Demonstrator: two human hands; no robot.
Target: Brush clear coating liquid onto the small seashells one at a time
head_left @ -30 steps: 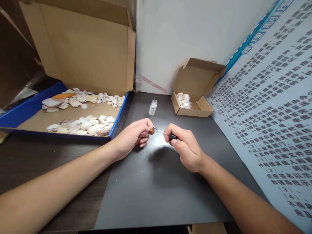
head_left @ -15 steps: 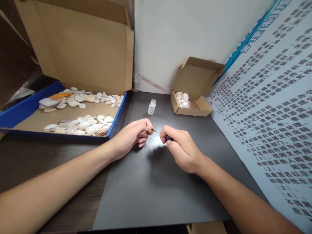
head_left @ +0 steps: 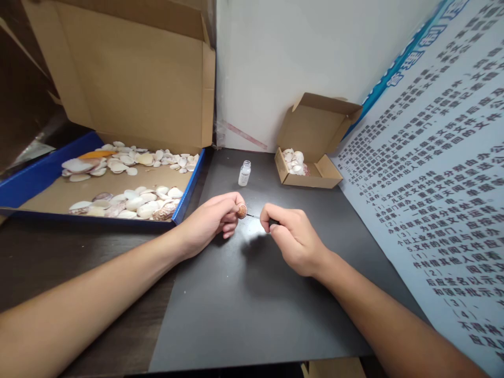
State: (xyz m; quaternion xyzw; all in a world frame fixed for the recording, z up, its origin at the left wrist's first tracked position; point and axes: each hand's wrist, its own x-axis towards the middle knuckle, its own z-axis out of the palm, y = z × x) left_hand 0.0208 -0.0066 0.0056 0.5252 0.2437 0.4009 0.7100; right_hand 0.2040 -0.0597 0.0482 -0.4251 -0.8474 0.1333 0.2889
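My left hand (head_left: 219, 219) pinches a small brown speckled seashell (head_left: 242, 211) between thumb and fingers. My right hand (head_left: 295, 235) is closed around the black handle of a small brush (head_left: 273, 222). The brush's thin stem points left, and its dark tip is at the shell's right side; whether it touches cannot be made out. Behind the hands, a small clear bottle (head_left: 244, 174) with a printed label stands upright and uncapped on the dark grey mat (head_left: 220, 315).
At left lies an open blue-edged cardboard box (head_left: 55, 195) with many white and patterned shells. A smaller open cardboard box (head_left: 313, 181) holding pale shells stands at the back right. A printed sheet (head_left: 441, 173) slants along the right side, and a white wall (head_left: 295, 47) rises behind.
The shell has turned slightly in my left hand, showing more of its speckled face. My right hand has shifted slightly, with more of the brush stem visible.
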